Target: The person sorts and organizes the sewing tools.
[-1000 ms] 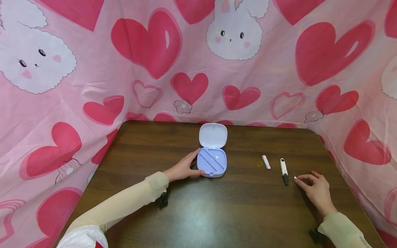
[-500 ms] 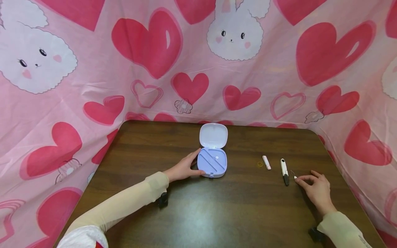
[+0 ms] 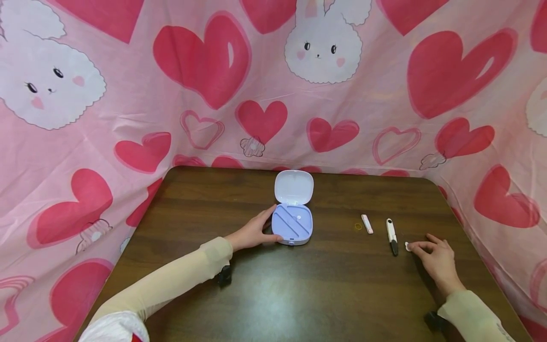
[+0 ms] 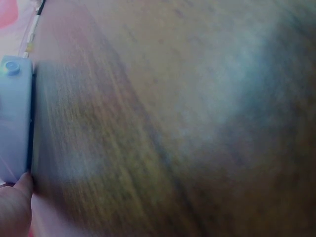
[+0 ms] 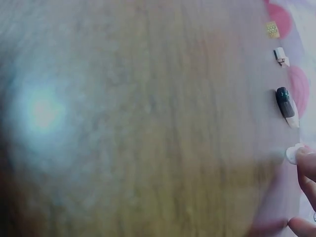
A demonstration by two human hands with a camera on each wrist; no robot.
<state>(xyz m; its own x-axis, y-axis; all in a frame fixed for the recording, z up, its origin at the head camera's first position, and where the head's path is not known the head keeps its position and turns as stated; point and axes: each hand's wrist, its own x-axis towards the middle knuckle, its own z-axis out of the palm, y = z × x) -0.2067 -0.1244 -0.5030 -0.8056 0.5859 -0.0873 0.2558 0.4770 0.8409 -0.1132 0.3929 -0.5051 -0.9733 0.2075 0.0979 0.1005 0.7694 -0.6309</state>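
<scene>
In the head view my left hand grips the left side of a lilac case, thumb at the front corner. The case's lid stands open behind it, and slanted dividers cross its tray. The left wrist view catches the case's side and part of the hand. At the right, my right hand pinches a small white roundish piece between thumb and finger, low over the table. That white piece is partly covered by the fingers in the right wrist view.
Left of the right hand lies a slim white tool with a black end. Farther left are a narrow pink-and-white stick and a gold-coloured ring, dimpled like a thimble in the right wrist view. The brown table meets a pink cloth backdrop.
The white piece has turned in the right fingers and shows a rounder face; the thin wire-like line seen above it earlier is hard to make out now. The left hand and case stay put.
</scene>
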